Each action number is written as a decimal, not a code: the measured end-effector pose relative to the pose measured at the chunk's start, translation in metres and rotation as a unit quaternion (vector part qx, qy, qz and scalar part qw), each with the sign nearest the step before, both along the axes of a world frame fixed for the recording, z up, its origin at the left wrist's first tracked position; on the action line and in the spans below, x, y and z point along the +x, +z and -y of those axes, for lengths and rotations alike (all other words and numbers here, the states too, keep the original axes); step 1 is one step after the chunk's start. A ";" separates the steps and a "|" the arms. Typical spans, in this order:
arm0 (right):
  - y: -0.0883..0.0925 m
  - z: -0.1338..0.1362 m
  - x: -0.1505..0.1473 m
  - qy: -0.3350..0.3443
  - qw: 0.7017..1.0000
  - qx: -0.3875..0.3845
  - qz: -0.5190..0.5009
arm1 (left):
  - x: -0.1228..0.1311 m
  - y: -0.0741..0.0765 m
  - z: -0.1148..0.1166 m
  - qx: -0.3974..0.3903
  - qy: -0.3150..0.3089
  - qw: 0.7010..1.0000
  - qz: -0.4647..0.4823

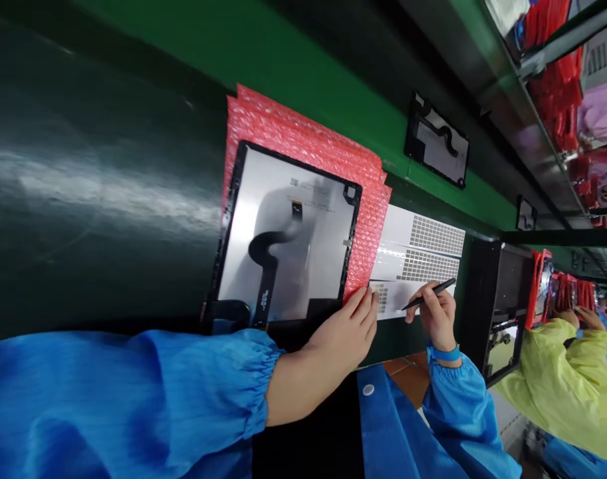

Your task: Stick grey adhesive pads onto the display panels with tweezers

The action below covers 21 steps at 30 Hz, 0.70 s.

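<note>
We see a thin black tool pinched in the fingers of the right hand, its tip on white label sheets right of centre. Just left, the left hand lies flat with loose fingers, touching the near corner of red bubble wrap under a display panel. All lie on a dark green bench.

Our bare left hand lies flat, fingers stretched; to its right, our bare right hand curls in a pinch.
</note>
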State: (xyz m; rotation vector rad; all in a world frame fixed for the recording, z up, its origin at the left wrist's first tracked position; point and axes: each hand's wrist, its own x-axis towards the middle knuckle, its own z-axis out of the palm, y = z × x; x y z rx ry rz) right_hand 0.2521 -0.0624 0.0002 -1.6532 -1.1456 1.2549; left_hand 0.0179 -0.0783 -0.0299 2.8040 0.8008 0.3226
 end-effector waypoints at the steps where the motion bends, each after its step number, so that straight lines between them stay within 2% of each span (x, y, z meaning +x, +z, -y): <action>1: 0.005 -0.007 -0.007 -0.007 1.000 0.019 -0.005 | -0.004 0.007 -0.001 0.001 0.003 1.000 0.015; 3: 0.013 -0.024 -0.027 -0.018 0.998 0.060 -0.015 | -0.019 0.025 -0.005 0.010 0.002 0.999 0.045; 6: 0.022 -0.056 -0.073 -0.024 0.994 0.102 -0.027 | -0.049 0.054 -0.020 0.015 -0.013 0.999 0.046; 8: 0.025 -0.078 -0.111 -0.013 0.993 0.108 -0.044 | -0.068 0.063 -0.033 0.004 -0.006 1.000 0.015; 11: 0.024 -0.105 -0.163 0.032 0.994 0.079 -0.073 | -0.089 0.056 -0.053 -0.018 0.062 0.998 -0.028; 14: 0.016 -0.123 -0.197 0.072 0.993 0.034 -0.086 | -0.104 0.038 -0.067 -0.078 0.112 0.991 0.001; 17: 0.004 -0.129 -0.213 0.081 0.994 0.016 -0.068 | -0.115 0.030 -0.074 -0.129 0.116 0.984 0.039; 21: -0.003 -0.128 -0.219 0.091 0.995 0.012 -0.034 | -0.116 0.033 -0.076 -0.159 0.129 0.977 0.054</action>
